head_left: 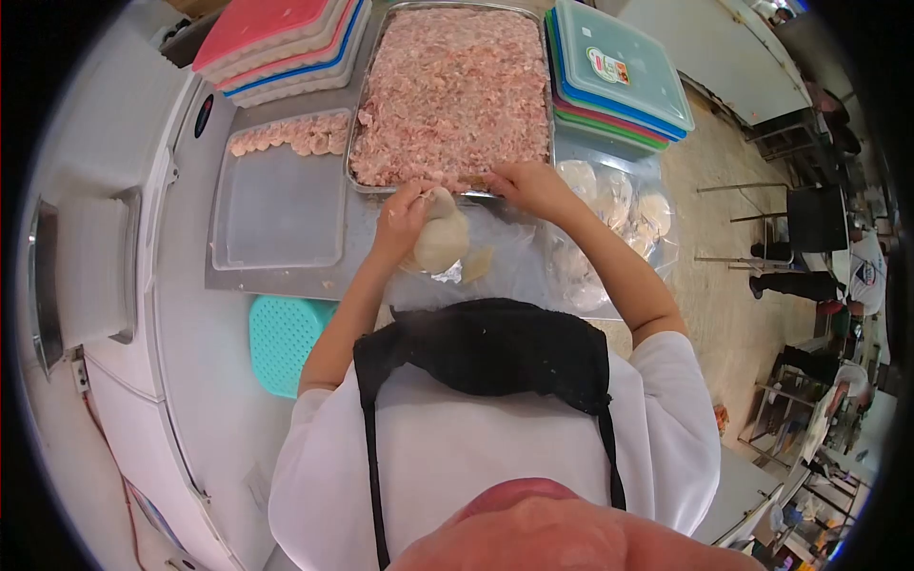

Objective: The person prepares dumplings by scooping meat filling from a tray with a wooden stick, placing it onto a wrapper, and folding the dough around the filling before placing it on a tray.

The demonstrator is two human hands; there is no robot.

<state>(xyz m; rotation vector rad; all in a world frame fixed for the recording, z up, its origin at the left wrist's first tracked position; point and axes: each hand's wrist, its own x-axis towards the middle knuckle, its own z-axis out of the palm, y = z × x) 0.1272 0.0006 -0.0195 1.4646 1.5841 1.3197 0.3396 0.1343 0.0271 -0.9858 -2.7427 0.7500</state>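
My left hand (405, 221) is closed on a thin, pale dough wrapper (440, 202) at the near edge of the meat tray. Below it sits a round, pale stack of wrappers (442, 246) on clear plastic, with a bit of foil (447, 274) at its base. My right hand (533, 187) is closed at the tray's near rim, beside the meat; what its fingers grip is too small to make out. The large metal tray (552, 124) is full of pink ground meat (452, 90). Left of it, a shallow plastic tray (278, 209) carries a row of filled dumplings (290, 136) along its far side.
Stacked lidded containers stand at the back left (286, 48) and back right (624, 76). Bagged round wrappers (609, 224) lie under my right forearm. A turquoise perforated stool (286, 343) is below the table on the left. Another person (864, 271) is far right, near chairs.
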